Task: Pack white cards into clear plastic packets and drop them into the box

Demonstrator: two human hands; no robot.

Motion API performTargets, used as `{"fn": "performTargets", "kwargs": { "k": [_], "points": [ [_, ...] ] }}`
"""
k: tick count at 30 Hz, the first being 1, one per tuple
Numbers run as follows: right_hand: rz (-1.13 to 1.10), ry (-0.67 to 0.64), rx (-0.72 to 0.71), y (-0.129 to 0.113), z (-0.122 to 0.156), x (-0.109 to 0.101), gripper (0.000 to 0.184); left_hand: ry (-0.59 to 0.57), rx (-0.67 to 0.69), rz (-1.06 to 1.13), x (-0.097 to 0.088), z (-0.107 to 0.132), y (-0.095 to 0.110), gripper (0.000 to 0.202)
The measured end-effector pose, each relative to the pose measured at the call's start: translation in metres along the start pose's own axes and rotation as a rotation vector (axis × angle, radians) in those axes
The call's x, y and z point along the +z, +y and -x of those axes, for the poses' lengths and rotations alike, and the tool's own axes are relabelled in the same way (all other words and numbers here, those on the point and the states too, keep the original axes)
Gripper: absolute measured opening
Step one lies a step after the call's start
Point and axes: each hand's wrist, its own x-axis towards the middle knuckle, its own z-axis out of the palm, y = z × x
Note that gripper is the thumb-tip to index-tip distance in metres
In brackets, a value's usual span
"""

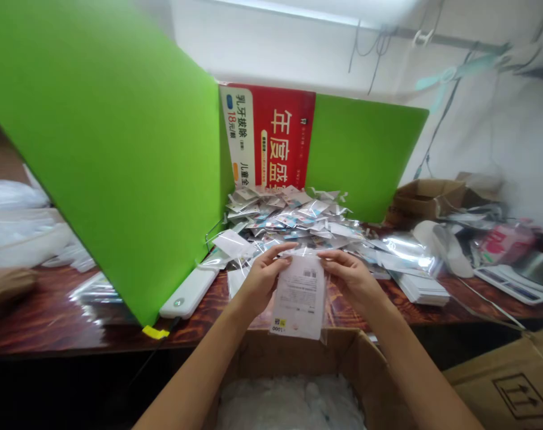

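Note:
Between my hands hangs a clear plastic packet with a white printed card (pixel 298 295) in it, its small print and a yellow mark facing me upside down. My left hand (pixel 263 278) pinches its upper left corner. At the upper right corner, the fingers of my right hand (pixel 349 275) are closed on the same packet. Behind it a heap of similar card packets (pixel 293 218) is piled on the dark red wooden table (pixel 119 337). Below my hands stands an open cardboard box (pixel 298 352) with whitish plastic material (pixel 293 403) inside.
Green panels (pixel 119 149) (pixel 361 155) and a red printed poster (pixel 287 137) stand around the heap. A white flat device (pixel 190 292) lies left. At right are a stack of white cards (pixel 421 289), a white cap (pixel 450 248), a scale (pixel 515 283) and a cardboard carton (pixel 508 376).

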Motion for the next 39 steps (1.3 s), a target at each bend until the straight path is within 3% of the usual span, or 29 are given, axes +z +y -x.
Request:
{"fn": "performTargets", "kwargs": {
  "k": [6,17,27,33,39],
  "points": [
    [0.033,0.005,-0.043,-0.006,0.007,-0.007,0.013,-0.005,0.009,-0.044,0.004,-0.001,-0.002,0.017],
    [0.056,-0.056,-0.072,0.004,-0.005,-0.008,0.023,0.038,0.058,-0.130,-0.005,0.004,0.003,0.013],
    [0.125,-0.082,-0.028,0.011,-0.010,0.010,0.021,0.129,0.124,-0.237,-0.016,0.012,0.008,0.009],
    [0.103,-0.150,-0.064,0.011,-0.007,0.000,0.029,0.126,0.107,-0.102,-0.014,0.002,-0.001,0.016],
    [0.138,-0.059,-0.058,0.000,0.007,-0.010,0.037,0.027,-0.011,0.059,-0.003,-0.005,-0.006,0.041]
  ]
}}
